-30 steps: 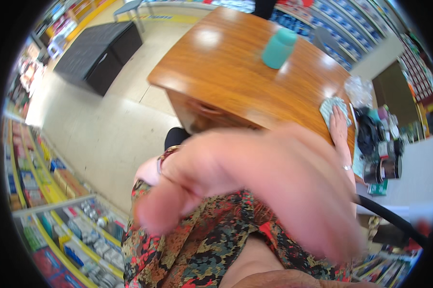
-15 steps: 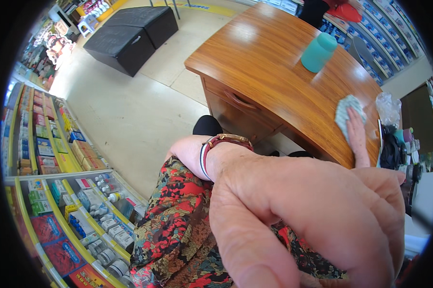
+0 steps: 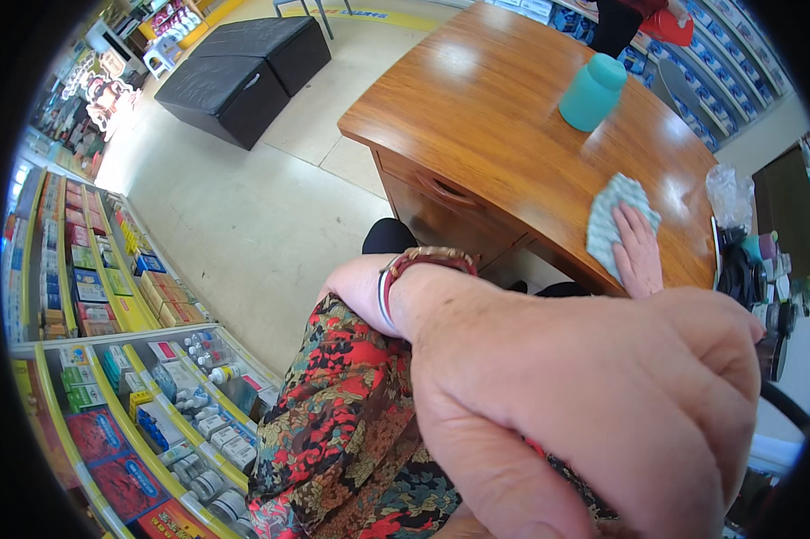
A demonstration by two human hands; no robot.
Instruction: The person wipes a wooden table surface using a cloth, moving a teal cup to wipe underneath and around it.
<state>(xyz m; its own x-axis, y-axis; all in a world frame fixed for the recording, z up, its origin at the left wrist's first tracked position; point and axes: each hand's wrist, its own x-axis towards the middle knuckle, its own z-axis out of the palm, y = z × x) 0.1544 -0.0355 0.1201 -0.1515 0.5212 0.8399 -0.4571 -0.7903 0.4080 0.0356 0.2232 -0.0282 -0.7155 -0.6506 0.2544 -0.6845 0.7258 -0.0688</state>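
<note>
Close to the camera, my left hand (image 3: 585, 395) has its fingers bent and closed, the tips cut off below, so what it may hold is hidden. A gold-toned watch with a red strap (image 3: 432, 259) is on that wrist. Beyond it, my right hand (image 3: 637, 247) holds a pale green-and-white cloth (image 3: 606, 220) pressed down on the brown wooden desk (image 3: 477, 108), fingers stretched over it. The left hand covers the right forearm. Farther back on the desk stands a turquoise lidded bottle (image 3: 594, 92), apart from both hands.
A clear plastic bag (image 3: 730, 196) lies by the desk's right end, near dark cables and small items. Shelves of boxes and bottles (image 3: 180, 404) fill the left side. Two black padded stools (image 3: 243, 76) stand on the floor. Another person's red-sleeved arm (image 3: 643, 11) shows behind the desk.
My right hand and the cloth have slid left across the desk toward its near edge. My left hand stays near the camera, slightly shifted, and the view has moved a little.
</note>
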